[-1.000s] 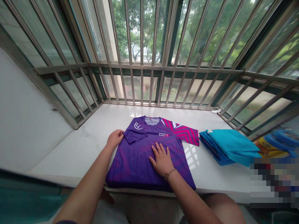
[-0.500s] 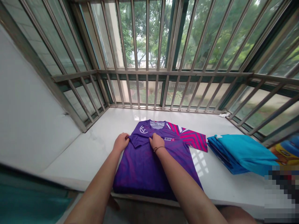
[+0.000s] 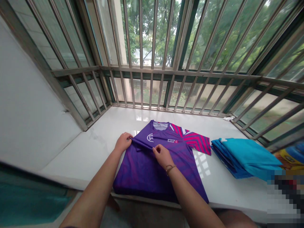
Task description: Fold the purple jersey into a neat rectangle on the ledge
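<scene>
The light, soft purple jersey (image 3: pixel 140 174) handles limply and is best taken by its folded sleeve (image 3: pixel 142 144), pinched at separate points by the left hand (image 3: pixel 123 142) and right hand (image 3: pixel 162 155).

My left hand (image 3: pixel 123 142) is positioned forward and outboard, with fingers and thumb pinched closed. My right hand (image 3: pixel 162 156) sits nearer my body and to the right, its fingertips (image 3: pixel 155 148) also pinched. Both forearms, left (image 3: pixel 95 193) and right (image 3: pixel 191 198), angle inward (a thin bracelet (image 3: pixel 170 169) encircles my right wrist (image 3: pixel 171 172)).
</scene>
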The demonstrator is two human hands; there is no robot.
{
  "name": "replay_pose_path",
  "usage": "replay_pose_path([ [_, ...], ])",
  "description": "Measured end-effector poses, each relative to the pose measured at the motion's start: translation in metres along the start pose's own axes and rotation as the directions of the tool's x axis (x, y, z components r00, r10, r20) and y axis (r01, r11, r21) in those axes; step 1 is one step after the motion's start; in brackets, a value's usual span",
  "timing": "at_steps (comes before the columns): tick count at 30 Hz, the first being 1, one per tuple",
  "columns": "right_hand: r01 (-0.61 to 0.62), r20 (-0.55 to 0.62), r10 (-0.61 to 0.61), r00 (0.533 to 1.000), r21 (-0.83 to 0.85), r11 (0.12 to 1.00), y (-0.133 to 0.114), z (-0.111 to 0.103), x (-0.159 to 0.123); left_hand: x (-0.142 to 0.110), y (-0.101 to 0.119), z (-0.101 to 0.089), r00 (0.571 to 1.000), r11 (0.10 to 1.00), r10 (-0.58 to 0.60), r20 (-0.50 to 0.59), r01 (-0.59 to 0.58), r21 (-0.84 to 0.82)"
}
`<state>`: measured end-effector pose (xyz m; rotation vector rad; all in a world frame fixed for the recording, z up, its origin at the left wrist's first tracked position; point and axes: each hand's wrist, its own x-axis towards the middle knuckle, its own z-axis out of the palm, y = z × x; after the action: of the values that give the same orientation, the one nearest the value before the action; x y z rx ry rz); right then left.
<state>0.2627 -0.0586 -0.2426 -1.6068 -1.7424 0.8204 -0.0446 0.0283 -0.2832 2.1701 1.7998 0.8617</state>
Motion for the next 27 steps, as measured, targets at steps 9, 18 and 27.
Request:
replay_pose_path([
  [9, -0.301, 0.114, 0.297, 0.948, 0.622, 0.722, -0.013, 0.016, -0.005, 0.000, 0.000, -0.002, 0.999, 0.999, 0.032, 0.019, -0.032, 0.010],
  [18, -0.431, 0.087, 0.440, 0.894, 0.444, 0.786, -0.005, 0.016, -0.002, 0.002, 0.000, -0.001, 0.999, 0.999, 0.025, 0.022, -0.026, 0.019],
  [27, 0.374, 0.170, -0.335, 0.927, -0.481, 0.793, -0.052, 0.039, -0.032, 0.002, -0.001, -0.002, 1.000, 1.000, 0.016, 0.020, -0.016, 0.010],
])
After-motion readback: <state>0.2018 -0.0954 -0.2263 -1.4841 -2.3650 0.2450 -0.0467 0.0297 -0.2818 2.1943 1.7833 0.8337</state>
